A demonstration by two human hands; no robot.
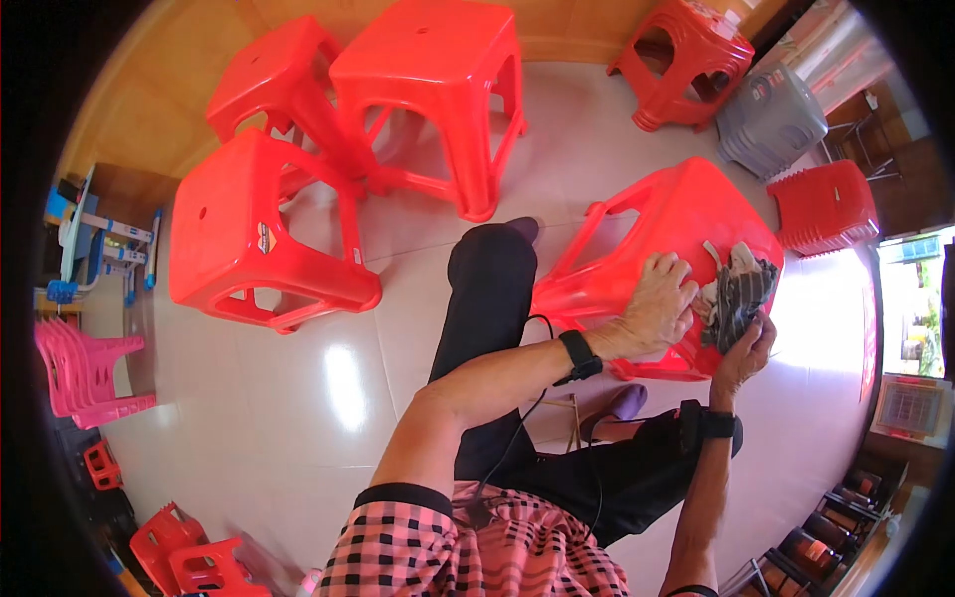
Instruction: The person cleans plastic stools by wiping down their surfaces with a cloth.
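A red plastic stool (657, 214) stands close in front of my knees, its seat toward the right. My left hand (657, 306), with a black band on its wrist, lies against the stool with its fingers curled on it. In my right hand (746, 353) is a crumpled cloth (741, 303), dark with light stripes and a paler part. My right fingers and thumb hold its lower end, and the cloth touches the stool's seat. Part of my right palm is hidden by the cloth.
Three red stools (428, 50) stand together at the upper left. Stacked stools, a darker red stack (686, 65), a grey one (771, 119) and another red one (824, 207), line the upper right. Pink chairs (90, 368) are at the far left. A thin black cable (537, 398) hangs by my left arm.
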